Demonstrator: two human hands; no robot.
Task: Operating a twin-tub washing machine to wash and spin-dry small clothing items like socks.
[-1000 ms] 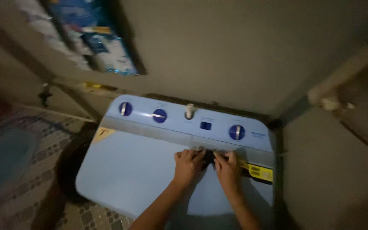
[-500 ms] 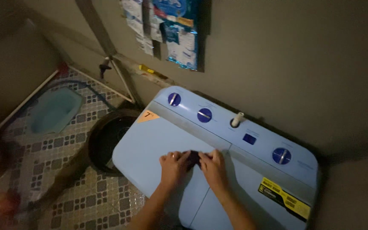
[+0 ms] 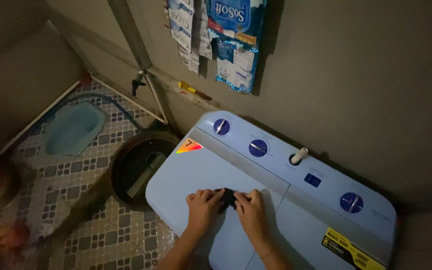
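L hand (image 3: 203, 205) & R hand (image 3: 250, 208) both pinch small dark cloth (image 3: 227, 198) on washer lid (image 3: 186, 172); grip unchanged vs. prior frames, only view shifted; bucket (image 3: 138, 171) nearby.

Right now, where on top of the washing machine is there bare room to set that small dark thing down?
The large lid is bare between the orange corner sticker and the left hand. The smaller lid is bare right of the right hand, up to the yellow label. The rear panel is crowded with three dials and a white spout. Both hands pinch the dark item at the seam.
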